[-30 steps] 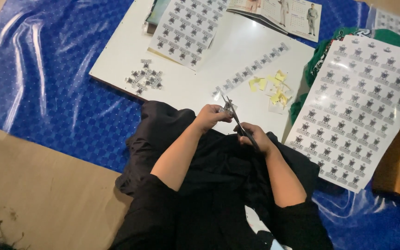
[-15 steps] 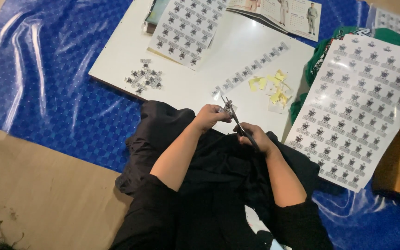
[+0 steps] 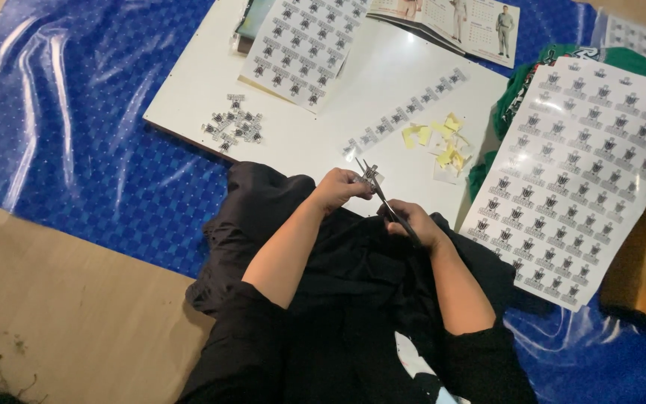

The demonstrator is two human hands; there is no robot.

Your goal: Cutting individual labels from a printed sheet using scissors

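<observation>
The right hand (image 3: 411,222) is closed around the handles of a pair of scissors (image 3: 380,193), whose blades point up over the white board (image 3: 353,90). The left hand (image 3: 340,188) pinches a small printed piece (image 3: 368,176) at the blades; fingers mostly hide it. A label strip (image 3: 405,114) lies beyond, the large label sheet (image 3: 573,172) partly overhanging the right.

Both forearms rise from the bottom of the frame, bare below dark pushed-up sleeves, meeting near the centre. The left hand (image 3: 340,188) pinches with curled fingers; the right hand (image 3: 413,224) sits just beside it, clenched.
</observation>
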